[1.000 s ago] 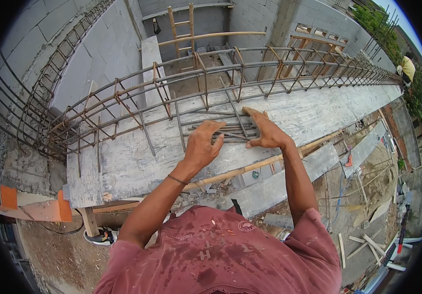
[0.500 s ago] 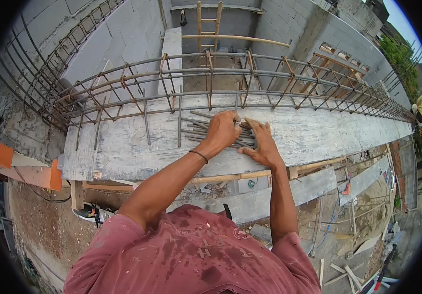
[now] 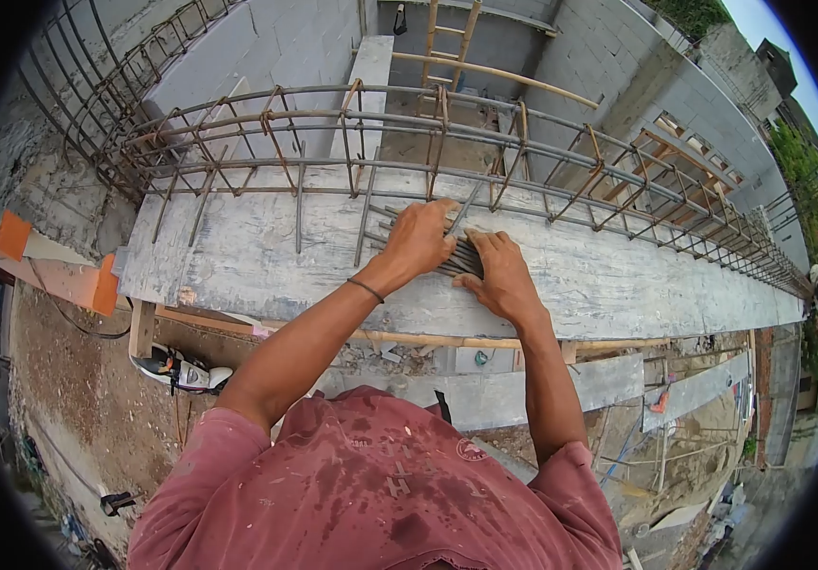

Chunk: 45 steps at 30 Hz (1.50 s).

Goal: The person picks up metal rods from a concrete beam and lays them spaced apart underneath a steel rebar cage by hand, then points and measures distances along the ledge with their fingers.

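Note:
Several short steel rods (image 3: pixel 466 255) lie in a loose pile on a grey, cement-stained board. My left hand (image 3: pixel 416 241) is over the left part of the pile, fingers closed on a single short steel rod (image 3: pixel 469 201) that slants up toward the rebar cage. Against the right ends of the pile rests my right hand (image 3: pixel 504 275), thumb and fingers apart, touching the rods without visibly gripping one. Just beyond both hands runs the long rebar cage (image 3: pixel 437 138) with its square ties. Other short rods (image 3: pixel 300 204) stick out under its near side.
The wide board (image 3: pixel 618 285) spans left to right, with a bamboo pole (image 3: pixel 428 338) along its near edge. Upright rebars (image 3: pixel 67 85) stand at the left. Behind are block walls (image 3: pixel 285 57) and a bamboo ladder (image 3: pixel 452 43). A motorbike (image 3: pixel 181 369) is down below on the left.
The rod in my left hand has tilted from upright to slanting right. My right hand has drawn in against the rod ends, which look more gathered. The view has turned slightly.

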Available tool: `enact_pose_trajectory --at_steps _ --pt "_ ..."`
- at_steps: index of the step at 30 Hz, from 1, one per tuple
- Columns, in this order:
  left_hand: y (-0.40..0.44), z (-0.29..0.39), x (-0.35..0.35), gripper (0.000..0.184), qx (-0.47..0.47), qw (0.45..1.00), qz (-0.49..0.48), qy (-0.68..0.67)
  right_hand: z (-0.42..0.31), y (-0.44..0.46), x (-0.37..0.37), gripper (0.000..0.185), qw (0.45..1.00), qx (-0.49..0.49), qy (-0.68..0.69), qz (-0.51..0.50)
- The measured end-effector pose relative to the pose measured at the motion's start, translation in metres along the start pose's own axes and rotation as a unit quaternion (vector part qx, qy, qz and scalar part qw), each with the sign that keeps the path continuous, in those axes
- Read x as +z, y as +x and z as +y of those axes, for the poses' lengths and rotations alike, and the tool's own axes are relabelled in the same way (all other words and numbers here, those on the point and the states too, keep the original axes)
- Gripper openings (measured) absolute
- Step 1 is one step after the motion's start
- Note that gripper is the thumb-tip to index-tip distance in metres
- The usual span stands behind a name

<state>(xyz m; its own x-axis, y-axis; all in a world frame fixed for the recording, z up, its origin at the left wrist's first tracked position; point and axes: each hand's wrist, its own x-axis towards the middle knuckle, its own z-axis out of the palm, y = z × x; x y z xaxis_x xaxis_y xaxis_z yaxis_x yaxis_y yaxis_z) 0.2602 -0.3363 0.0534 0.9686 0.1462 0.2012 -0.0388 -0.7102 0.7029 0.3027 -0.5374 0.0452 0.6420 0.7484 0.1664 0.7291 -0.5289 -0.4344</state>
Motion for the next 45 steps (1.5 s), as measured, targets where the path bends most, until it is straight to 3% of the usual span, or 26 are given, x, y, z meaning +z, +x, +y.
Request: enact_pose_trajectory --at_steps 2,5,11,18,28,30,33,36,40,42,45 --pt "0.003 -0.002 -0.003 0.053 -0.011 1.000 -0.024 -0.009 -0.008 0.004 -0.009 0.079 0.999 -0.027 -0.032 0.003" --pt "0.007 -0.003 -0.008 0.050 -0.021 0.999 -0.042 -0.019 -0.012 0.017 -0.016 0.057 0.992 -0.034 -0.100 -0.065" --pt "0.012 -0.004 -0.009 0.052 -0.018 0.998 -0.042 -0.037 -0.015 0.036 -0.013 0.050 0.986 -0.002 -0.100 -0.134" --pt "0.014 -0.015 -0.012 0.052 -0.011 0.997 -0.041 -0.068 -0.024 0.030 0.006 0.039 0.984 -0.005 -0.163 -0.073" --pt "0.017 -0.025 -0.003 0.051 0.013 0.993 -0.042 -0.107 -0.040 0.029 0.014 0.026 0.961 0.077 -0.225 -0.143" --pt "0.017 -0.025 -0.006 0.051 0.012 0.991 -0.045 -0.122 -0.041 0.024 0.019 0.020 0.966 0.087 -0.226 -0.089" --pt "0.020 -0.028 -0.006 0.052 0.011 0.988 -0.055 -0.144 -0.050 0.017 0.014 0.016 0.961 0.113 -0.230 -0.104" --pt "0.022 -0.030 -0.002 0.052 0.014 0.986 -0.060 -0.156 -0.044 0.008 0.013 0.016 0.962 0.076 -0.240 -0.107" --pt "0.022 -0.032 0.001 0.054 0.007 0.985 -0.058 -0.164 -0.047 -0.016 -0.004 0.019 0.957 0.095 -0.241 -0.131" --pt "0.021 -0.033 -0.001 0.054 -0.002 0.982 -0.062 -0.180 -0.060 -0.035 -0.019 0.019 0.951 0.192 -0.207 -0.128" --pt "0.015 -0.040 0.006 0.052 0.004 0.982 -0.066 -0.179 -0.062 -0.074 -0.035 0.023 0.937 0.250 -0.206 -0.128"
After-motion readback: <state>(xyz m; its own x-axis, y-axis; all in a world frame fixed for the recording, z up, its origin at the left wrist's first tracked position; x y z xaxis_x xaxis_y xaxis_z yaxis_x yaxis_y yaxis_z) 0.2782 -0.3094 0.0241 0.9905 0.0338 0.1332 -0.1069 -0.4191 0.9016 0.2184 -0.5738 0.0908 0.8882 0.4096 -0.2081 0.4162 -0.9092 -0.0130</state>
